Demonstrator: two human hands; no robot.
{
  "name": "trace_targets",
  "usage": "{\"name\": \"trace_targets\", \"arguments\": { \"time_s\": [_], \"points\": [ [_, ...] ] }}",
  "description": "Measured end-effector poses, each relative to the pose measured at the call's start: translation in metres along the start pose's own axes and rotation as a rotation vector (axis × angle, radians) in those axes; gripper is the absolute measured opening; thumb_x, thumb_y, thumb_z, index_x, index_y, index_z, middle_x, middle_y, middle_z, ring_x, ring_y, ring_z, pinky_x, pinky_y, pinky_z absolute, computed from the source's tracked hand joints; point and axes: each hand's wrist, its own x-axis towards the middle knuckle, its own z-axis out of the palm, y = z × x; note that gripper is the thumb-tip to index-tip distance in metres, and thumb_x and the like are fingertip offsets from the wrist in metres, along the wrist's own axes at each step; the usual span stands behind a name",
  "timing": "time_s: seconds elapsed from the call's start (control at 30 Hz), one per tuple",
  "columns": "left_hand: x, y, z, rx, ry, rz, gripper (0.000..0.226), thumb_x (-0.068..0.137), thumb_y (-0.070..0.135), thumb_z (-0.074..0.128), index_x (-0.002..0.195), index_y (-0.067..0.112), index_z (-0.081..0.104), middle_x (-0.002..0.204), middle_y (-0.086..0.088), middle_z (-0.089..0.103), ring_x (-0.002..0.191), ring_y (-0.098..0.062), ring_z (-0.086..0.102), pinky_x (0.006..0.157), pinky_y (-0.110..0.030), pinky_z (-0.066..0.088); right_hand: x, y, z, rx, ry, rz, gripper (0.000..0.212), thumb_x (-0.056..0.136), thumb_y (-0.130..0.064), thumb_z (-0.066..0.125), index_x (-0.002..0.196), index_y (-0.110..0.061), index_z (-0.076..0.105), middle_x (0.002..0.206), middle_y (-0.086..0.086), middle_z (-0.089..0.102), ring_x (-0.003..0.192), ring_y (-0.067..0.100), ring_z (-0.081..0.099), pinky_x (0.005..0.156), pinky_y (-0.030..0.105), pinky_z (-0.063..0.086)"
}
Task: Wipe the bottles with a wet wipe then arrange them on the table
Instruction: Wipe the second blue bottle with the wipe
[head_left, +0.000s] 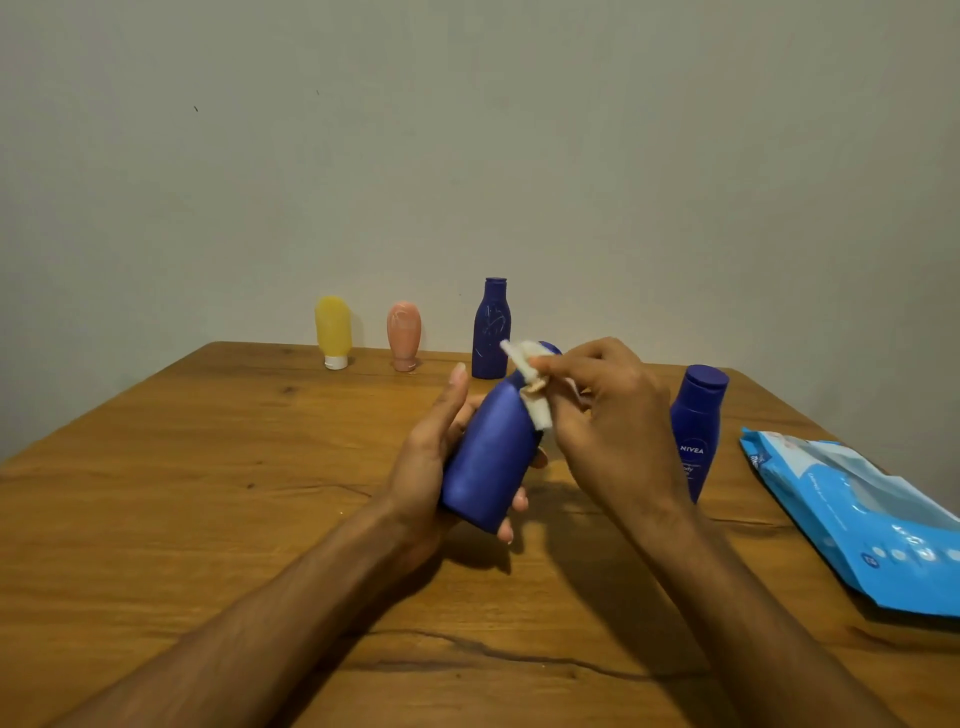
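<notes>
Head camera looks down on a wooden table (208, 493) with a warm brown grain, dark knots and a long crack running under the forearms. The left hand (426, 462) cradles a smooth, matte blue bottle (493, 457) above the tabletop, its fingers curled beneath the rounded body and its thumb straight up along the side; the bottle leans with its narrow neck tilted away from the person and toward the right hand. The right hand (613, 426) pinches a crumpled white wet wipe (530, 382) between thumb and fingertips and presses it against the bottle's shoulder and neck, so the soft, folded cloth covers part of the cap end. Just beyond the right hand's knuckles, on its outer side, a second blue bottle with a white Nivea label (696, 436) stands upright with a rounded cap. Farther out on that same side lies a glossy, light blue wipes pack (857, 525), flat and crinkled. Beyond both hands, along the far edge near the plain wall, three containers stand in a row: a tall dark blue bottle (491, 327) with an open narrow neck past the wipe, a peach squeeze tube (404, 332) on its cap, and a translucent yellow squeeze tube (333, 330) on a white cap beyond the left thumb
</notes>
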Motion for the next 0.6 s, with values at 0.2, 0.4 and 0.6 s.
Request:
{"name": "trace_targets", "arguments": {
  "time_s": [0.2, 0.4, 0.6],
  "points": [
    [0.003, -0.002, 0.001, -0.176, 0.034, 0.004, 0.065, 0.082, 0.073, 0.048, 0.113, 0.021, 0.072, 0.09, -0.017, 0.067, 0.066, -0.029, 0.061, 0.059, -0.036, 0.051, -0.004, -0.005, 0.001, 0.041, -0.193, -0.04, 0.027, 0.084, -0.012, 0.066, 0.11, -0.019, 0.068, 0.101, -0.004, 0.059, 0.084, 0.003, 0.051, 0.071, 0.012, 0.04],
    [0.01, -0.003, -0.004, -0.352, 0.17, -0.027, 0.052, 0.08, 0.044, 0.072, 0.115, 0.006, 0.071, 0.086, -0.014, 0.066, 0.077, -0.028, 0.063, 0.08, -0.043, 0.048, -0.008, -0.016, -0.003, 0.037, -0.56, -0.173, 0.027, 0.083, -0.012, 0.068, 0.106, -0.026, 0.07, 0.1, -0.014, 0.057, 0.083, -0.004, 0.05, 0.07, 0.01, 0.042],
    [0.012, -0.002, -0.008, -0.318, 0.267, -0.032, 0.049, 0.082, 0.029, 0.071, 0.127, 0.012, 0.061, 0.108, -0.017, 0.07, 0.095, -0.035, 0.066, 0.102, -0.057, 0.045, -0.002, -0.011, -0.01, 0.197, -0.546, -0.033, 0.027, 0.082, -0.01, 0.067, 0.1, -0.029, 0.071, 0.097, -0.016, 0.06, 0.088, 0.0, 0.057, 0.076, 0.019, 0.051]
  ]
}}
